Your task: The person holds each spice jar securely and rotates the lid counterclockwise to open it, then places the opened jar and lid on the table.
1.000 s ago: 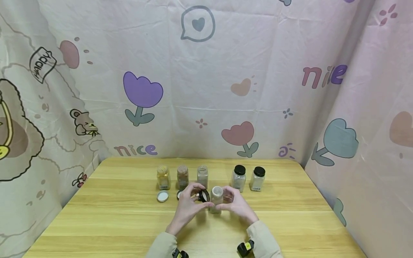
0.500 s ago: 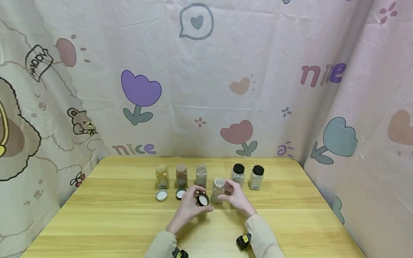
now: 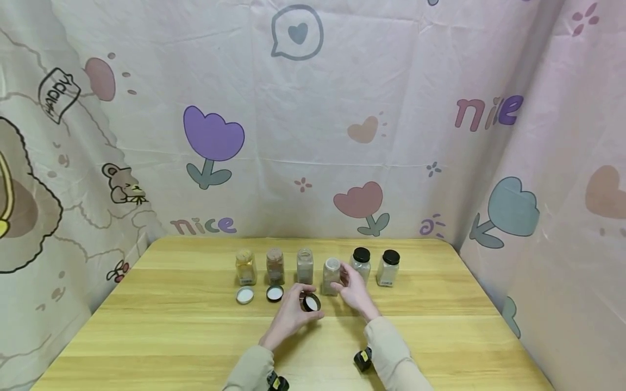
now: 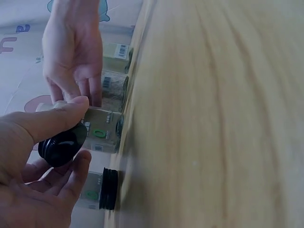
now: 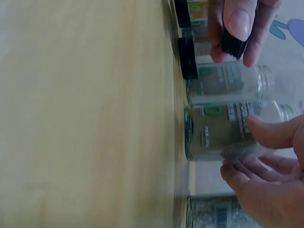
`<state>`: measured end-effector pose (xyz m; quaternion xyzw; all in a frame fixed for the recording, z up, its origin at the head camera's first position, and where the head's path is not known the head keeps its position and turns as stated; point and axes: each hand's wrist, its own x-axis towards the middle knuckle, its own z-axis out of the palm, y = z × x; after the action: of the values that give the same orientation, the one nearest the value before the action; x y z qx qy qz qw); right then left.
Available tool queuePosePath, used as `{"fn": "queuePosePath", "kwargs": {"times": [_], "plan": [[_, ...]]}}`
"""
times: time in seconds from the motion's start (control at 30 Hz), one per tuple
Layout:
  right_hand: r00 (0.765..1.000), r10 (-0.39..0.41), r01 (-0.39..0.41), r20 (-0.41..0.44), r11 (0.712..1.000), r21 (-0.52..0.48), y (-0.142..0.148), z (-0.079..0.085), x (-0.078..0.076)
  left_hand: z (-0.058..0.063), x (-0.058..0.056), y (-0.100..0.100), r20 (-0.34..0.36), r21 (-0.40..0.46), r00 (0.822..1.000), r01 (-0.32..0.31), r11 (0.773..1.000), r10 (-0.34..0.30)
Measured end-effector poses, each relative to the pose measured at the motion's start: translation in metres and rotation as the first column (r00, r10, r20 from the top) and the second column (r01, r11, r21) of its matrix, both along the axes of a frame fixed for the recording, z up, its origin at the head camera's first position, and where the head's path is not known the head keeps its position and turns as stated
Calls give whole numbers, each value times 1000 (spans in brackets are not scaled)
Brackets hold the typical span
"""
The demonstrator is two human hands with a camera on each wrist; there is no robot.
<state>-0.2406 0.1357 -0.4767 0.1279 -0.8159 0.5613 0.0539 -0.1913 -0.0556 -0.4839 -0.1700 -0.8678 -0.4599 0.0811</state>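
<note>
head view: the left hand (image 3: pixel 290 311) pinches a black lid (image 3: pixel 311 303) between thumb and fingers. the right hand (image 3: pixel 356 292) curls round a lidless glass spice jar (image 3: pixel 330 280), upright between another lidless jar (image 3: pixel 305 268) and a black-capped jar (image 3: pixel 362 264).

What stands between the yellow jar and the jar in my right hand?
In the head view, a brownish jar and a grayish jar stand between the yellow jar and the held jar.
</note>
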Motion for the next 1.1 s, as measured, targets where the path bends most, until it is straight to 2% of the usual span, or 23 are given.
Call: {"fn": "queuePosePath", "kwargs": {"times": [0.43,0.7,0.87,1.0,1.1], "plan": [[995,-87,91,-49,991,101,-12,3,-10,-2,-4,1,-36,-4,999,24,1000,-25],[990,-129,137,-58,979,151,-14,3,-17,-2,-5,3,-4,-7,1000,11,1000,-11],[991,-130,133,-33,976,170,-14,5,-14,-3,-7,4,7,6,1000,11,1000,-11],[994,-106,103,16,985,140,-13,9,-8,-4,-9,6,6,20,1000,17,1000,-17],[997,-75,73,18,991,109,-10,13,-2,-4,-11,8,-5,16,1000,21,1000,-21]]}}
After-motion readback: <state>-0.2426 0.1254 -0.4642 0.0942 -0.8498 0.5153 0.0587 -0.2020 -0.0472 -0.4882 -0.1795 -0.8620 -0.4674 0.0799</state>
